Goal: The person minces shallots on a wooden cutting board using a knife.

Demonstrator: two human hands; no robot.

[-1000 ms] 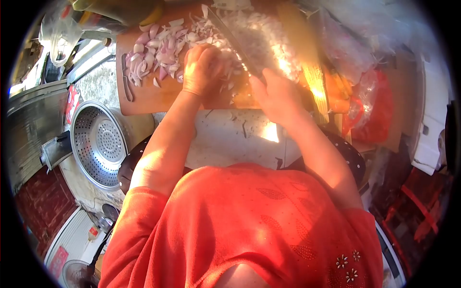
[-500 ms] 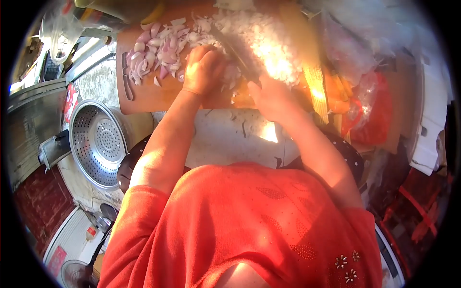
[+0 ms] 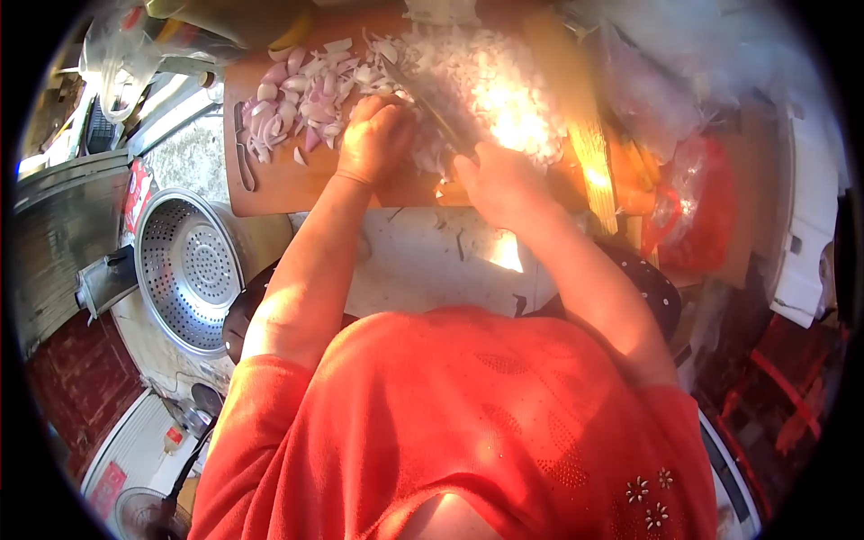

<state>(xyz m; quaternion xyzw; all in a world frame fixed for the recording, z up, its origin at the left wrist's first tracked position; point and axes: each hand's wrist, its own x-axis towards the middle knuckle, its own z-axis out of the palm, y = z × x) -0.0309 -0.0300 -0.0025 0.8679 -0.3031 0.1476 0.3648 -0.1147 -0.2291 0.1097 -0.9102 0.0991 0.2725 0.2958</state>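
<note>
My right hand (image 3: 506, 187) is closed around the handle of a kitchen knife (image 3: 430, 106), whose long blade points away and to the left across the wooden cutting board (image 3: 306, 187). My left hand (image 3: 371, 142) is curled, knuckles up, over onion pieces just left of the blade; its fingertips are mostly hidden. Larger purple-white onion pieces (image 3: 301, 94) lie to its left. A heap of finely chopped onion (image 3: 504, 90) spreads on the blade's right, partly washed out by sunlight.
A metal colander (image 3: 184, 270) stands left of the board, near its front corner. To the right are a yellow wooden strip (image 3: 591, 166) and a red plastic bag (image 3: 697, 211). Clear plastic bags (image 3: 643, 85) lie at the back right. A metal loop (image 3: 244, 157) rests on the board's left edge.
My right hand and the knife have shifted slightly left, closer to my left hand. The left hand stays curled over the onion pieces and has moved a little.
</note>
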